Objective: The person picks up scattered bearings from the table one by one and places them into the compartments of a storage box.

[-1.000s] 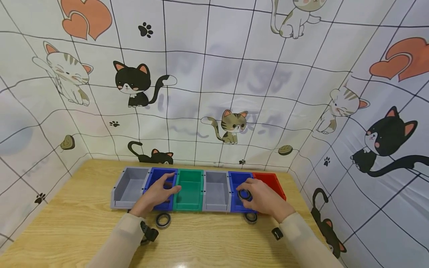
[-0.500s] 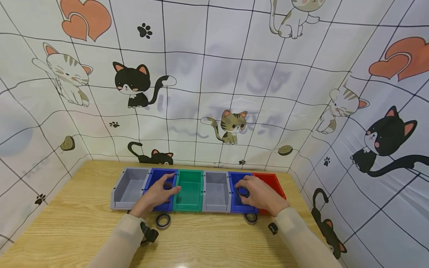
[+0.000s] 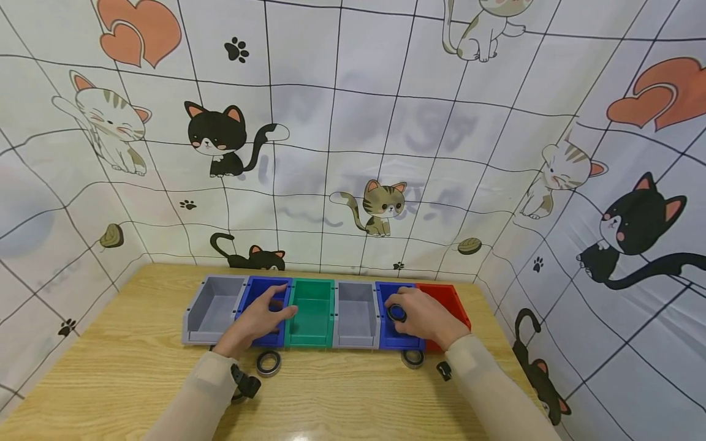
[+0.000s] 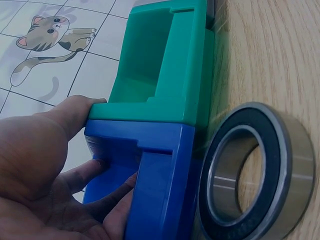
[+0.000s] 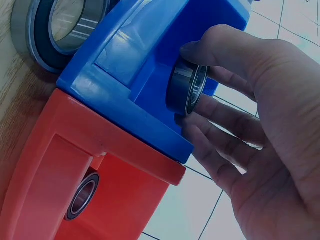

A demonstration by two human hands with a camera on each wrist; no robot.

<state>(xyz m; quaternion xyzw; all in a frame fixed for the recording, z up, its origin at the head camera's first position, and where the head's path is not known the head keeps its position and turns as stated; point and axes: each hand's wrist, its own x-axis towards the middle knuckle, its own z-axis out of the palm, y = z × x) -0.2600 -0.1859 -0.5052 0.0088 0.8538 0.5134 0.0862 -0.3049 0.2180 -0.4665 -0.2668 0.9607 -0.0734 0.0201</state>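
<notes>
Right hand [image 3: 423, 315]: I pinch a bearing [image 5: 181, 90], blue bin [image 5: 117, 60] under my fingers | left hand [image 3: 256, 320]: fingers spread | likely placing; next probably calls for lowering, release.

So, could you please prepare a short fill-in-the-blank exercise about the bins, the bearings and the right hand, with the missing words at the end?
1. The right hand pinches a bearing at the opening of a ____ bin.
2. The green bin stands between a blue bin and a ____ bin.
3. In the right wrist view, another bearing sits inside the ____ bin.
4. The row has ____ bins altogether.
Missing words: blue; gray; red; six.
</notes>
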